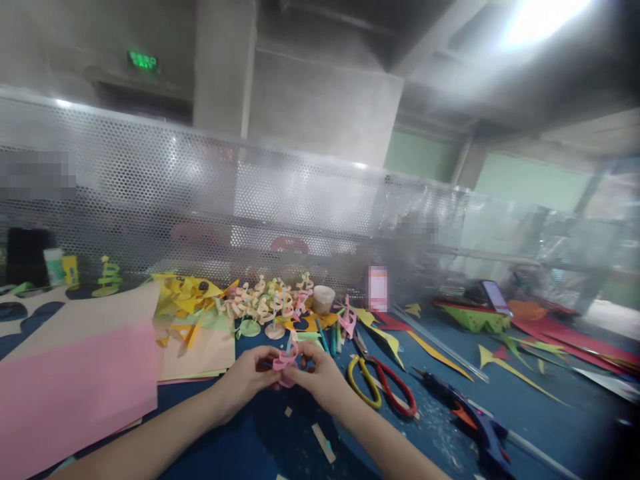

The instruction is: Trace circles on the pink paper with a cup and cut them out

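A curled pink paper strip is pinched between my two hands above the blue table. My left hand closes its fingers on the strip's left side. From the other side my right hand grips it with thumb and fingers. Something thin and light blue stands up out of the curl; its lower end is hidden. Just beyond my hands stand several curled paper pieces in cream, green and pink, some on round bases. Another pink paper curl stands to their right.
Scissors with yellow and red handles lie right of my hands, then a blue glue gun. Pink paper sheets cover the left side. Yellow scraps are heaped behind. A perforated metal screen borders the table's far side.
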Motion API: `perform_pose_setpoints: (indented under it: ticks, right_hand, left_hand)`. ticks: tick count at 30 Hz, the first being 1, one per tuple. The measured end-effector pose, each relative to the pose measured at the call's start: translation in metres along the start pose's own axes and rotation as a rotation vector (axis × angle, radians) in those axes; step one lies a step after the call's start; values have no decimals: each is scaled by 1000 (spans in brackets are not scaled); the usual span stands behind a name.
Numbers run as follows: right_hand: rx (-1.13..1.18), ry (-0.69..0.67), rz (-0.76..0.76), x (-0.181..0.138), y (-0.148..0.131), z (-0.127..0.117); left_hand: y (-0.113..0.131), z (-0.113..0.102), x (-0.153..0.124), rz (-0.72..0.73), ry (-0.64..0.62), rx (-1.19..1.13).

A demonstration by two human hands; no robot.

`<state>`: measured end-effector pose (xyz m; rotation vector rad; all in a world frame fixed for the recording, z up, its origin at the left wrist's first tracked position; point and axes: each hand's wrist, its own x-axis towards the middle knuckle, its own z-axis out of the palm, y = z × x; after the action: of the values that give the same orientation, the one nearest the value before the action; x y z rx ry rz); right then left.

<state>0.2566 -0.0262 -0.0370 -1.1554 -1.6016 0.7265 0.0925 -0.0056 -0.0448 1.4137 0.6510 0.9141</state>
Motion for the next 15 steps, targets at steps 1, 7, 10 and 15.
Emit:
perform_pose_setpoints:
  ticks: [1,7,10,15]
  right_hand:
    - [-3,-1,-1,-1,1,1]
    - [-53,20,3,16,5,-15]
    - [-127,58,12,46,8,-46]
    - [-345,83,105,97,26,-81]
  left_hand:
    - [0,0,0,-1,-6,3]
    - [7,5,-4,-10,52,-58]
    - [3,5,-1,-30,89,-143]
    - [-11,3,6,1,63,-74]
